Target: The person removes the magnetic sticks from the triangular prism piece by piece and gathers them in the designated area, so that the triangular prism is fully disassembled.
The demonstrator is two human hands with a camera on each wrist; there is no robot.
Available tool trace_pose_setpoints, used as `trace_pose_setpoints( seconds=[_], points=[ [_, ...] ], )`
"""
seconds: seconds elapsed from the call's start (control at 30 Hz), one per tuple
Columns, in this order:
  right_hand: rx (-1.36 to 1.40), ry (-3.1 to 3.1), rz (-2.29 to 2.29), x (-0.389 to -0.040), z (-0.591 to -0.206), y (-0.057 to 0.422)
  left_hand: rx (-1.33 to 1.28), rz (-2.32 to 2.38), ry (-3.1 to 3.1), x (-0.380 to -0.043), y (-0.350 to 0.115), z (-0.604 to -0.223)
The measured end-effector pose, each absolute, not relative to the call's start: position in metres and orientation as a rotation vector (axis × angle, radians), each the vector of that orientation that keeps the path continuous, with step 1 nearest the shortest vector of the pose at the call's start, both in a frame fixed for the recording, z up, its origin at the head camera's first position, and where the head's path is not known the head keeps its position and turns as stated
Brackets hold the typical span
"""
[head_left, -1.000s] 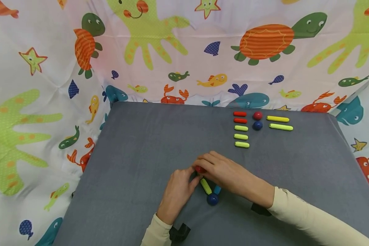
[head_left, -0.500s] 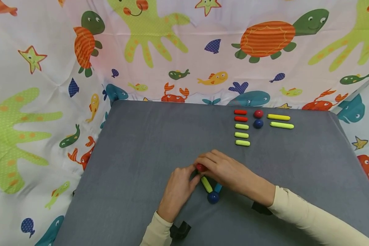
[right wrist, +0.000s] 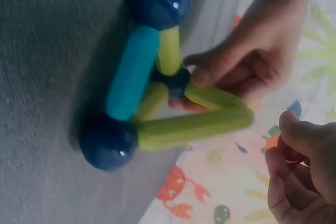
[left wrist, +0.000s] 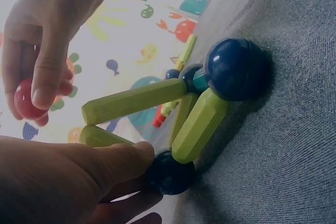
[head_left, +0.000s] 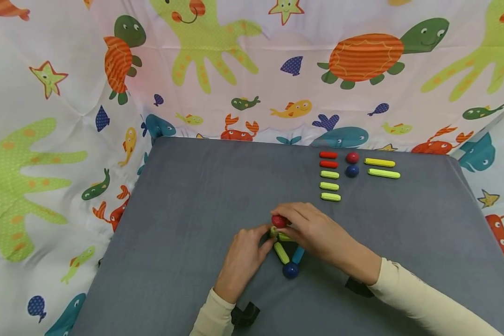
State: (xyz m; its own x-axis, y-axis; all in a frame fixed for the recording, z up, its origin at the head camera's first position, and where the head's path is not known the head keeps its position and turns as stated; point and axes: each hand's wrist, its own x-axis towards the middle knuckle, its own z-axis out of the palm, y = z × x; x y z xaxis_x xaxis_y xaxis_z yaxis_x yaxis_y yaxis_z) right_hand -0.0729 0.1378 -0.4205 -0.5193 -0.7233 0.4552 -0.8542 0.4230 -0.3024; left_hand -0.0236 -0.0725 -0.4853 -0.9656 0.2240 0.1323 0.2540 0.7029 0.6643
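Far left, the sea-creature cloth (head_left: 77, 140) hung down beside the grey table (head_left: 185, 224). Moving right, the left hand (head_left: 241, 261) had its thumb and fingers pinched on a dark blue corner ball (left wrist: 173, 177) of a little stick-and-ball frame (head_left: 282, 253). The frame sat on the table right by that hand: three dark blue balls (right wrist: 107, 142) in a triangle, joined by two green sticks (right wrist: 169, 51) and one blue stick (head_left: 297, 255), with the near ball (head_left: 290, 270) closest to the person. Two more green sticks (right wrist: 194, 128) stuck up off the base, tips leaning together. Just off those tips, and apart from them in both wrist views, was a red ball (head_left: 279, 221), held between the thumb and curled fingers of the right hand (head_left: 323, 233). Farther right, toward the back, a column of short sticks lay flat, two red ones (head_left: 328, 164) then three yellow-green ones (head_left: 329, 186). Next over was another red ball (head_left: 352, 157) with a loose blue ball (head_left: 352, 171) just in front, and last, a long yellow stick (head_left: 379, 162) behind a long lime stick (head_left: 384, 173).
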Motion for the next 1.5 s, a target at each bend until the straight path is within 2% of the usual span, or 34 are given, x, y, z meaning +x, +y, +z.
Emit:
trace_pose_setpoints(
  seconds=[0.43, 1.0, 1.5],
  points=[
    [1.163, -2.535, 0.786, -0.087, -0.412, 0.175, -0.330, -1.128, -2.895, -0.020, -0.071, -0.487],
    [0.698, -2.720, 0.573, -0.132, -0.463, 0.268, -0.316, -1.104, -2.882, -0.019, -0.069, -0.486],
    [0.525, -2.933, 0.425, -0.156, -0.485, 0.302, -0.316, -1.103, -2.897, -0.020, -0.066, -0.485]
  ],
)
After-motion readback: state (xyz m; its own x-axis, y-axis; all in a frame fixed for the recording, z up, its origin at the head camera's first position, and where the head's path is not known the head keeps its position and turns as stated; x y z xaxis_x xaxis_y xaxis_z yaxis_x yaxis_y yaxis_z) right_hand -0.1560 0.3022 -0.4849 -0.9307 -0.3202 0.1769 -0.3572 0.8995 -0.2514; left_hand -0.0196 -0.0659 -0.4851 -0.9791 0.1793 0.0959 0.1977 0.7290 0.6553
